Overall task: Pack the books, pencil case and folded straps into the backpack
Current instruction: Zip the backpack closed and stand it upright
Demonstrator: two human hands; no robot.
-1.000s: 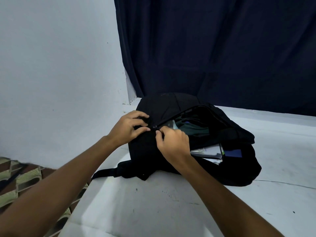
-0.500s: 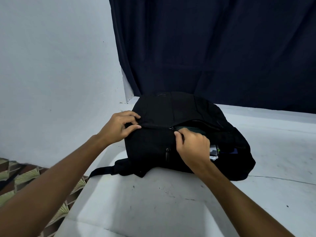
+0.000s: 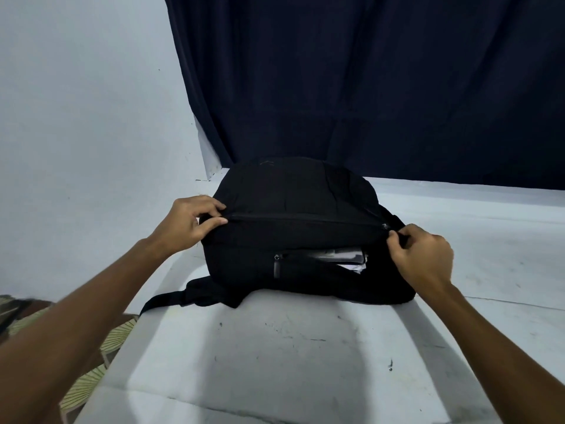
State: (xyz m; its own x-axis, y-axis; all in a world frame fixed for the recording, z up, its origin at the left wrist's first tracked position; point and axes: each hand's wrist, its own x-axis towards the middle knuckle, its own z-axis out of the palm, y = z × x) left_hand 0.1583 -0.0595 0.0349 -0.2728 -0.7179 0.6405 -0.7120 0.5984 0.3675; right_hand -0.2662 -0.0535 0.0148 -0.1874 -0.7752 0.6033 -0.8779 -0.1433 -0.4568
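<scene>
Two hands frame what we see, and we go from left to right. At the far left a patterned green-and-brown floor covering (image 3: pixel 88 381) shows below the edge of the white table (image 3: pixel 275 362). Our left hand (image 3: pixel 186 224) pinches the black fabric at the left end of the backpack's (image 3: pixel 293 209) main zipper (image 3: pixel 305 219), thumb below and fingers curled above the seam. We see the black backpack lying on the table with that zipper line drawn closed across its width. One strap (image 3: pixel 165 296) trails off the table's left edge. Below the main zipper a lower pocket gapes, and white papers (image 3: pixel 351 261) show inside it; we cannot tell the books from the pencil case there. At the right end of the zipper our right hand (image 3: pixel 422 258) grips something small, fingers curled tight by the zipper pull (image 3: pixel 385 226). Behind everything hangs a dark navy curtain (image 3: pixel 367 87), beside a pale wall (image 3: pixel 85 117) on the left
</scene>
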